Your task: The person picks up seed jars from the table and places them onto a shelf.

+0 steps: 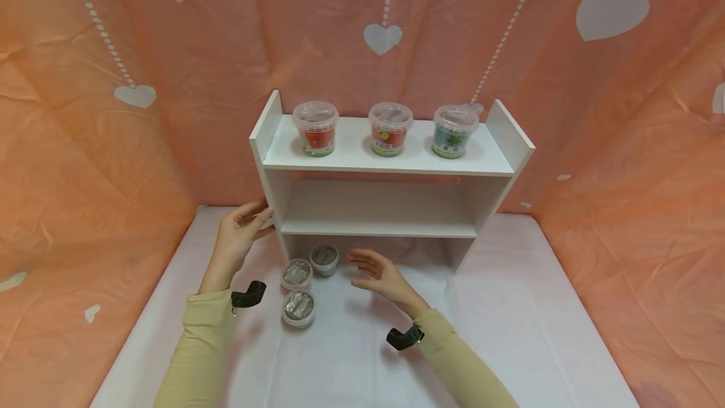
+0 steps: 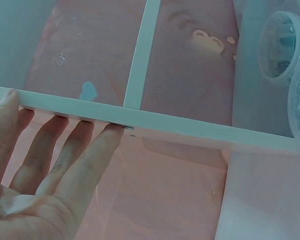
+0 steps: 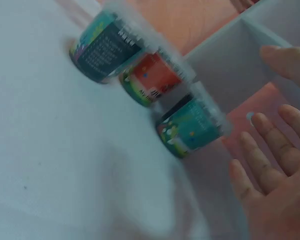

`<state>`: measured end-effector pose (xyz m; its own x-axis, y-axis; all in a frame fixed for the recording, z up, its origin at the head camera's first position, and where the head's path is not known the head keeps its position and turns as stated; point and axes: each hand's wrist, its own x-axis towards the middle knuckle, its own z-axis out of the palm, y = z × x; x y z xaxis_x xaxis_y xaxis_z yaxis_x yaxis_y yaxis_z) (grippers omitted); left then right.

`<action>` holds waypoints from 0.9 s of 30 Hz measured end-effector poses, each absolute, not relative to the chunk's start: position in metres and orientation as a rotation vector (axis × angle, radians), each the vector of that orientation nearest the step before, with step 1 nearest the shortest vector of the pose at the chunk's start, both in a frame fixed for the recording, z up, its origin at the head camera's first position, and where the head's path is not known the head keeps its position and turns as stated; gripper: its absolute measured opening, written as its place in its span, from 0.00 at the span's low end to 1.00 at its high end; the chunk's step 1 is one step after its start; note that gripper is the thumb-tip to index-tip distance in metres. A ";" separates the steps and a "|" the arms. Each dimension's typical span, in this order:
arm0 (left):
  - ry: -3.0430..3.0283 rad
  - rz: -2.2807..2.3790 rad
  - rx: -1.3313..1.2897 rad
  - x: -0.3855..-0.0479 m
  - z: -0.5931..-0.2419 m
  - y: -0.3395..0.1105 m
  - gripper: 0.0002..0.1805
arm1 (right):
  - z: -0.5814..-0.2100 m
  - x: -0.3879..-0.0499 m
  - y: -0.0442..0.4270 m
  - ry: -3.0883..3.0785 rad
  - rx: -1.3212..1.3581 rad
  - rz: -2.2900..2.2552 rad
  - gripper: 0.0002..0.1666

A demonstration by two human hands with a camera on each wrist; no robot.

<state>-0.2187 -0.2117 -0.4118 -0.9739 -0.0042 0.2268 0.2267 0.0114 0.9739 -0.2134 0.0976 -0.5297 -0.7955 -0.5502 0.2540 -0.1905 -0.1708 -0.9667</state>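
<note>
A white shelf unit (image 1: 379, 206) stands at the back of the table. My left hand (image 1: 236, 237) is at its left side; in the left wrist view the extended fingers (image 2: 65, 155) touch the outer face of a side panel (image 2: 190, 129), with the thumb at its front edge. My right hand (image 1: 387, 279) hovers before the bottom opening, fingers spread and holding nothing. Between the hands stand three lidded tubs: one (image 1: 325, 258) by the shelf's lower left, one (image 1: 297, 274) beside it, one (image 1: 298, 308) in front. The right wrist view shows their coloured labels, such as a red one (image 3: 155, 77).
On the top shelf stand three lidded cups: two with red labels (image 1: 319, 137) (image 1: 388, 138) and a green-labelled one (image 1: 451, 140) at the right. An orange cloth with white hearts (image 1: 382, 38) hangs behind and at both sides of the white-covered table (image 1: 521, 326).
</note>
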 end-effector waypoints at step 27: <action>-2.118 -2.100 -0.209 -0.220 -0.413 -0.213 0.28 | -0.529 -0.236 0.073 1.912 -0.812 -1.926 0.46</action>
<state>-0.2200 -0.2126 -0.4129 -0.9788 -0.0075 0.2048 0.2047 0.0091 0.9788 -0.2357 0.0732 -0.5285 -0.7925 -0.5841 0.1754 -0.1711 -0.0631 -0.9832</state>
